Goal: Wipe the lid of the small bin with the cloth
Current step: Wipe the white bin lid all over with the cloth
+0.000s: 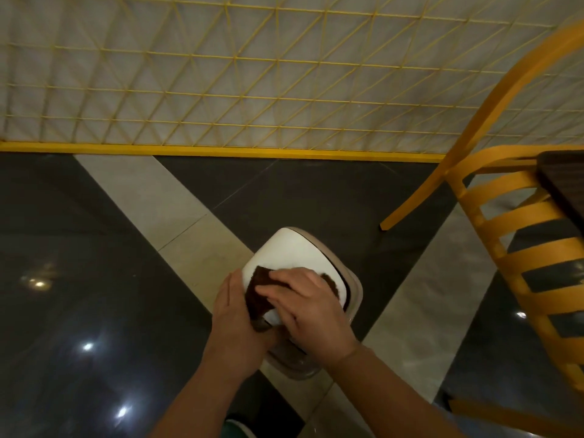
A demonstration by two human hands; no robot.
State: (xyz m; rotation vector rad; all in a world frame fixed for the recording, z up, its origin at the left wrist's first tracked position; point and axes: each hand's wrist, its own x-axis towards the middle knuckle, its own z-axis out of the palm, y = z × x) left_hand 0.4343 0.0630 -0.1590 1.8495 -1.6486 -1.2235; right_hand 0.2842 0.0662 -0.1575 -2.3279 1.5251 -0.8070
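Note:
A small bin stands on the floor below me, its white lid [289,249] tilted and its beige rim [355,292] showing at the right. A dark brown cloth [259,290] lies on the near part of the lid. My right hand [313,311] lies flat on the cloth with fingers spread, pressing it onto the lid. At the lid's left edge, my left hand [234,324] holds the lid and bin steady; its fingers are hidden under the edge.
A yellow slatted chair [518,248] stands close on the right, one leg reaching toward the bin. A dark table corner [565,184] sits behind it. A yellow-framed wire partition [221,150] runs across the back. The floor is glossy dark tile with pale bands.

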